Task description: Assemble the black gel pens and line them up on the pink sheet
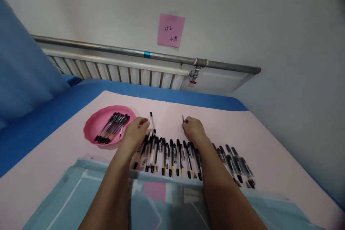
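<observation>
My right hand [193, 128] is closed in a pinch on a thin dark pen part [183, 118], whose narrow end points up past the fingers. My left hand [137, 129] is curled with thumb and forefinger together; what lies between them, if anything, is too small to make out. Between the hands, nearer the left, a clear pen barrel with black ends [152, 122] lies alone on the pink surface. Below both hands spreads a row of pen parts [164, 156]: clear barrels, black caps and small metal tips. The right forearm hides part of this row.
A pink plate [90, 124] at the left holds several black pens [113, 127]. More caps and barrels [237, 165] lie right of my right arm. A light blue cloth [72, 190] covers the near edge. Behind stand a radiator [124, 73] and a metal pipe [107, 48].
</observation>
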The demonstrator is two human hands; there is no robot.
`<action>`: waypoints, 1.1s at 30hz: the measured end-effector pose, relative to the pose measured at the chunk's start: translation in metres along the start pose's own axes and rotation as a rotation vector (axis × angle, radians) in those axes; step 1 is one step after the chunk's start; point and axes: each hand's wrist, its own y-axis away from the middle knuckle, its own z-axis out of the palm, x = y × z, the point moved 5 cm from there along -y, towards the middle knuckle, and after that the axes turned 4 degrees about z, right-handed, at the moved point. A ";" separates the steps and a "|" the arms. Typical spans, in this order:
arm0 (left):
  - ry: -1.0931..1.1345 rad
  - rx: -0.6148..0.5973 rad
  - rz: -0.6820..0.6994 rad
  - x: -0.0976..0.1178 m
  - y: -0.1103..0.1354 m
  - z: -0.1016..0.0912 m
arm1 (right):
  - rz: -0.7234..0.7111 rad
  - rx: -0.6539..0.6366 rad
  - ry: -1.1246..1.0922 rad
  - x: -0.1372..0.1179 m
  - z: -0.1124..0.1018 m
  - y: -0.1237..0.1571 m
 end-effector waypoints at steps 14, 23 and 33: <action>-0.091 -0.071 0.002 0.011 0.006 0.005 | -0.234 -0.088 0.076 -0.066 0.036 0.021; -0.089 -0.068 0.021 0.006 0.003 0.004 | -0.255 -0.182 0.053 -0.060 0.029 0.019; -0.361 -0.069 0.083 0.008 -0.002 0.005 | -0.312 -0.292 0.029 -0.072 0.032 0.033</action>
